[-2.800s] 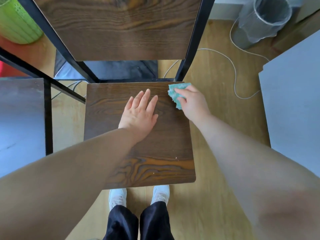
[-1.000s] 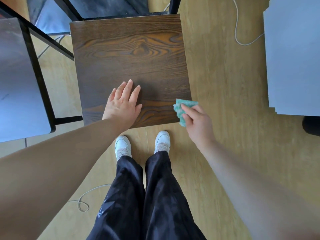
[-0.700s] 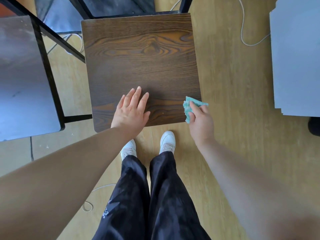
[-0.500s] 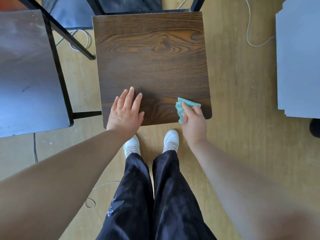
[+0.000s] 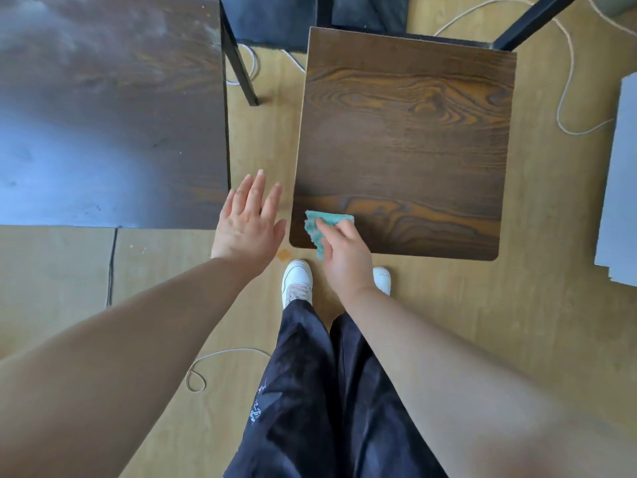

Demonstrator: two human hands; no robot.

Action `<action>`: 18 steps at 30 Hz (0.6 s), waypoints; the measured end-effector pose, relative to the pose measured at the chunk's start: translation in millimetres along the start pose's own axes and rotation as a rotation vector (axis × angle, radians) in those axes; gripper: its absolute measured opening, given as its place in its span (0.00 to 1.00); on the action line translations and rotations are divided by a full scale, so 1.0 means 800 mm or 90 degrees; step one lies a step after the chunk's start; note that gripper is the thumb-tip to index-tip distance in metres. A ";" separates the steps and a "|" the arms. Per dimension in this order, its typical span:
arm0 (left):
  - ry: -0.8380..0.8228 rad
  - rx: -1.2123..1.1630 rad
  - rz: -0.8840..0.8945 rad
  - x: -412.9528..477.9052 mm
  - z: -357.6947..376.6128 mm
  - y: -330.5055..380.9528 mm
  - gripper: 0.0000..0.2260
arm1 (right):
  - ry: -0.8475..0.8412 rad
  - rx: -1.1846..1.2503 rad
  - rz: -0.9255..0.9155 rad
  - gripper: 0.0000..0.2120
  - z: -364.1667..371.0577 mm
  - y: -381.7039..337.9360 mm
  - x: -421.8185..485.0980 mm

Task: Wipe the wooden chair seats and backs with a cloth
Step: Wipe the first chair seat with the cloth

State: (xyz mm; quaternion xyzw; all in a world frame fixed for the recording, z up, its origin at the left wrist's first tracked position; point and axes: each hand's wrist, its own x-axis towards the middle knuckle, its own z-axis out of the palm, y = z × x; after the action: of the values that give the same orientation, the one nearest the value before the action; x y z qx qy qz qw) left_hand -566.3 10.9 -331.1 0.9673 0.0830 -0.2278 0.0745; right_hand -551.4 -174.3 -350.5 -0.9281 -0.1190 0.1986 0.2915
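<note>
A dark wooden chair seat with orange grain fills the upper middle of the view, its black frame legs at the top. My right hand presses a crumpled teal cloth onto the seat's near left corner. My left hand hovers flat with fingers spread over the floor gap, just left of the seat and off the wood. A second dark seat lies to the left, glaring with reflected light.
A grey board lies at the right edge. White cords loop on the wooden floor beyond and behind me. My white shoes stand at the seat's front edge. A black chair leg stands between the seats.
My right hand has slid the cloth leftward along the seat's front edge to its left corner. My left hand has come off the seat and now hovers left of it.
</note>
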 end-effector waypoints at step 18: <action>0.010 -0.026 -0.053 -0.008 -0.045 -0.042 0.28 | -0.003 0.167 0.092 0.16 -0.044 -0.065 0.057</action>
State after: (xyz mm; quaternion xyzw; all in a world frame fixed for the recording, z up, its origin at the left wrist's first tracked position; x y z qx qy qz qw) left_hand -563.2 49.0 -299.6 0.9630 0.1286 -0.2217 0.0837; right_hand -501.0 -134.4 -307.0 -0.8877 -0.0257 0.2348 0.3952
